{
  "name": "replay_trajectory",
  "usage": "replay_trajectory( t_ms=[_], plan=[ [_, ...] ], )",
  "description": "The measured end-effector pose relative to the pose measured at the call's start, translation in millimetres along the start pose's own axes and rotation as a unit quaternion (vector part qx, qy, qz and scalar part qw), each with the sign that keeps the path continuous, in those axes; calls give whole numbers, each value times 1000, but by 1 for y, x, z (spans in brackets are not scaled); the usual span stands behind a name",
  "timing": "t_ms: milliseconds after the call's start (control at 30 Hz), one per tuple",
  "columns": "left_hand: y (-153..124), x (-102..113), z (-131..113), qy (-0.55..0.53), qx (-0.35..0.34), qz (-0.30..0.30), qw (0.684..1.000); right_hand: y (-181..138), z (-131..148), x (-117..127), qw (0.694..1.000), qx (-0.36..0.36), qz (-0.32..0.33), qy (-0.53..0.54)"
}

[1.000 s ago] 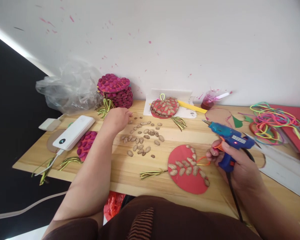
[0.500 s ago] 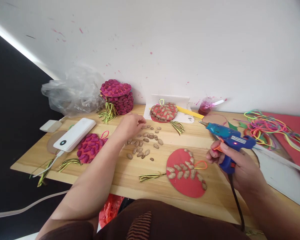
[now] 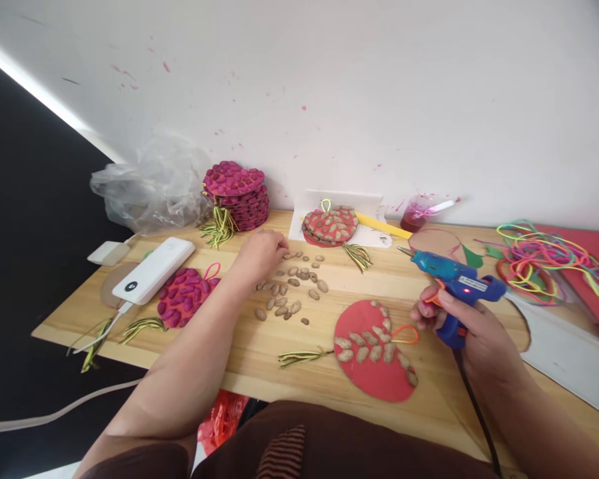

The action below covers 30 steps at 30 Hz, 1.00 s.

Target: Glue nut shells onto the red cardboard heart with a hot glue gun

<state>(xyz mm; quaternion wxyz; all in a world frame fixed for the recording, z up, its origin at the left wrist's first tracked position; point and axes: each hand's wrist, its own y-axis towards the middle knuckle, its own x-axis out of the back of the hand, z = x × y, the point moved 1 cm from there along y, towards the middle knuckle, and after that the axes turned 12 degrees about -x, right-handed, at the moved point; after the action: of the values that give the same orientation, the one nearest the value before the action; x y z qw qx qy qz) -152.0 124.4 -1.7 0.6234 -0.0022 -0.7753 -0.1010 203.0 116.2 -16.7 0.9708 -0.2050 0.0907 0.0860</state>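
Note:
My right hand [image 3: 479,332] is closed round the handle of a blue hot glue gun [image 3: 454,276], its nozzle pointing left and a red light glowing on its side. My left hand [image 3: 263,256] is over the back of the loose peanut shells [image 3: 295,307], fingers bent down and together; its fingertips are partly hidden, and whatever they pinch does not show. Between my hands and nearer to me lies a red round card [image 3: 367,376] with peanut shells set on it in crossing rows. It has an orange loop [image 3: 406,334] and a yellow-green tassel [image 3: 304,357].
Purple shell-covered discs [image 3: 239,206] are stacked at the back beside a clear plastic bag [image 3: 147,189]. A white power bank [image 3: 154,269] touches a purple disc [image 3: 184,299]. Brown-shelled discs [image 3: 329,226], a cup of dark red liquid [image 3: 415,216] and tangled coloured cords [image 3: 534,256] stand further right.
The view has shifted slightly. My left hand stays over the shells, its fingers a little lower and more curled. The glue gun remains in my right hand, barely moved.

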Motion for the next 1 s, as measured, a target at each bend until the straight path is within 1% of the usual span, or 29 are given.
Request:
replay_trajectory(
  t_ms=[100,233,433,533,700,833,1000],
  plan=[
    [-1,4,3,3,9,-10,1000,-2,2,-1,1000,9,4,7],
    [-4,7,6,-1,2,-17,1000,-1,4,0,1000,18,1,-4],
    [-2,2,-1,-12,-13,3,1000,-1,3,4,1000,20,7,-15],
    [-1,1,-3,-13,-4,6,1000,0,2,5,1000,14,9,-13],
    [-2,5,5,-4,16,-14,1000,3,1,8,1000,11,20,-16],
    [-3,4,6,-4,1,-29,1000,4,1,8,1000,15,16,-21],
    [-1,-3,0,5,-23,-18,1000,0,2,5,1000,22,-2,-16]
  ],
)
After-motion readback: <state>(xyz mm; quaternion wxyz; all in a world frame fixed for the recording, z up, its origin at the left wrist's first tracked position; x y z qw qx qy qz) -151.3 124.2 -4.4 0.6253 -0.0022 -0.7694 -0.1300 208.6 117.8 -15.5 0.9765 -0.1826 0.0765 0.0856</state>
